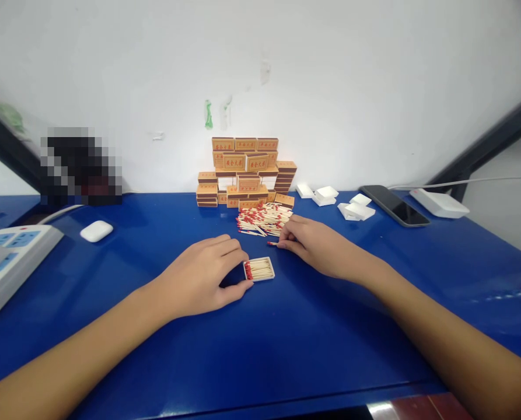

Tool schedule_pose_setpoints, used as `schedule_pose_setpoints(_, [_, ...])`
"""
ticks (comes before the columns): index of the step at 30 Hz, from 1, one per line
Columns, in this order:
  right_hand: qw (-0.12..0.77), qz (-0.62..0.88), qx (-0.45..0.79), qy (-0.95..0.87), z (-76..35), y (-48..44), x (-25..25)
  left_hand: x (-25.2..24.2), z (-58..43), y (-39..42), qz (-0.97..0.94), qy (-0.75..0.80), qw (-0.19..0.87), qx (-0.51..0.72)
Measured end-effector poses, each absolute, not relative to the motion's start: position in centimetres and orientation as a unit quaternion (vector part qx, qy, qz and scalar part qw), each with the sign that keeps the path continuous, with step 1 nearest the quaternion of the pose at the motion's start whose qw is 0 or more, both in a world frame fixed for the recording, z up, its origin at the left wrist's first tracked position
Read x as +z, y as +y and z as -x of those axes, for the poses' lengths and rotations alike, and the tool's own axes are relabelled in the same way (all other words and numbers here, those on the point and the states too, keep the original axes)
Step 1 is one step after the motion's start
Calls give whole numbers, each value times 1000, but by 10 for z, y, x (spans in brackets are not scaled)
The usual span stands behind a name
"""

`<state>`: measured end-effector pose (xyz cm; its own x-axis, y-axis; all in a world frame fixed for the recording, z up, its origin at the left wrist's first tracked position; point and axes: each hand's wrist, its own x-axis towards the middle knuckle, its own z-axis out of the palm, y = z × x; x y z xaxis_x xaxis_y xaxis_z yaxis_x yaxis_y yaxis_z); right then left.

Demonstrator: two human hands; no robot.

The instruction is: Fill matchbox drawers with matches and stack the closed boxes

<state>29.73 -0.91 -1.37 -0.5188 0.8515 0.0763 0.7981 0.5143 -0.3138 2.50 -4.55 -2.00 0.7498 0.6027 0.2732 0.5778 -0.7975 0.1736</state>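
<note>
On the blue table lies a white matchbox tray [261,277] partly filled with red-headed matches, their heads toward the left. My left hand [203,274] grips the tray's left end between thumb and fingers. Between the thumb and fingertips of my right hand [315,242] is a match [272,244], its red head pointing left. That hand is just in front of a loose heap of matches [260,220]. Behind the heap, orange-brown matchboxes [245,163] stand stacked against the wall.
Several white trays [325,195] lie right of the stack. Beyond them are a dark phone [394,205] and a white box-shaped device [439,203] with a cable. At left sit a small white case [96,231] and a power strip [24,256]. A white wall [352,87] closes the back.
</note>
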Motion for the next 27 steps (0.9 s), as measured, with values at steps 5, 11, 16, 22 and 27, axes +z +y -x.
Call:
schedule_pose_setpoints(5, [138,416,161,-884,-287,-28,-4,-19,-24,-46,-933,322,43,155])
schedule_pose_setpoints(11, [96,376,129,-913,-268,-49,-4,-22,-25,-45,-933,319,43,159])
schedule_pose_setpoints(16, [97,376,130,-912,-269,-51,-4,-21,-24,-45,-934,319,42,156])
schedule_pose_setpoints(22, [163,344,174,-908,-271,-49,-6,-20,-25,-45,-934,320,45,155])
schedule_pose_setpoints(27, [203,314,164,-913,-263,-47,-14,-19,-26,-45,-935,315,50,153])
